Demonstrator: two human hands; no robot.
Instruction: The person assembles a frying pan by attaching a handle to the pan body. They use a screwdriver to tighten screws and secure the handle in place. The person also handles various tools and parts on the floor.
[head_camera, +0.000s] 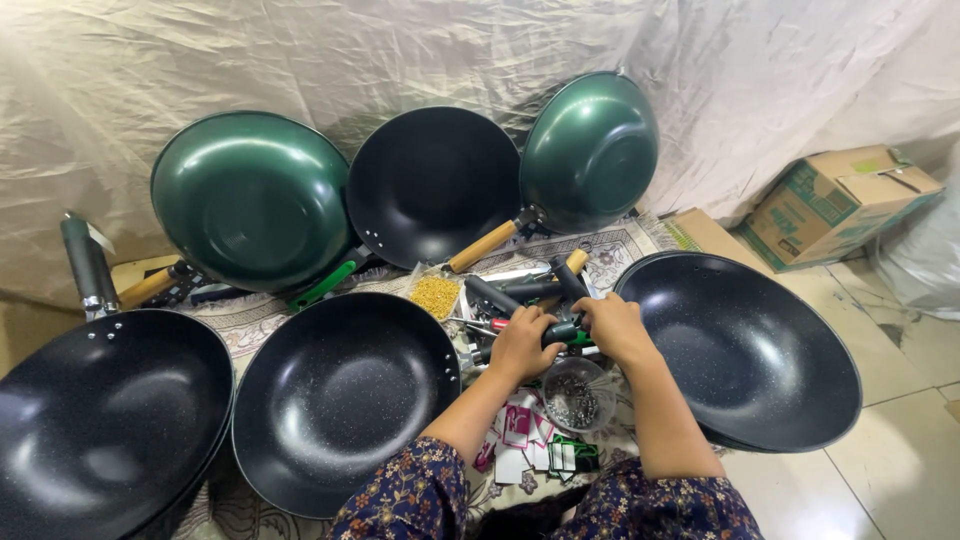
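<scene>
Fingers (545, 322) of both hands are clenched around one dark pan handle with a green end (567, 333), which lies crosswise between them, just above a small clear bowl of dark screws (574, 398). The left hand (522, 343) grips the handle's left part, the right hand (614, 327) its right part, and the two hands nearly touch. Both forearms come up from sleeves of dark blue flowered cloth (420, 495).

Just behind the hands lies a heap of loose handles (520, 288), some black, one with a pale wooden end, and beside it a small clear tray of yellow bits (436, 294). Below the bowl lie pink and white tags (518, 428) and some green clips (572, 455).

All of this rests on a patterned mat (262, 318) on the floor. A black speckled wok (345, 400) sits just left of the left arm, another black wok with a dark handle (105, 420) farther left, and a third black wok (745, 350) lies touching or nearly touching the right forearm. Leaning against a creased pale sheet (480, 50) behind are a green wok (250, 200), a black wok (432, 185) and a second green wok with a wooden handle (590, 150). A cardboard box (840, 200) stands at the far right on the tiled floor (900, 440)
</scene>
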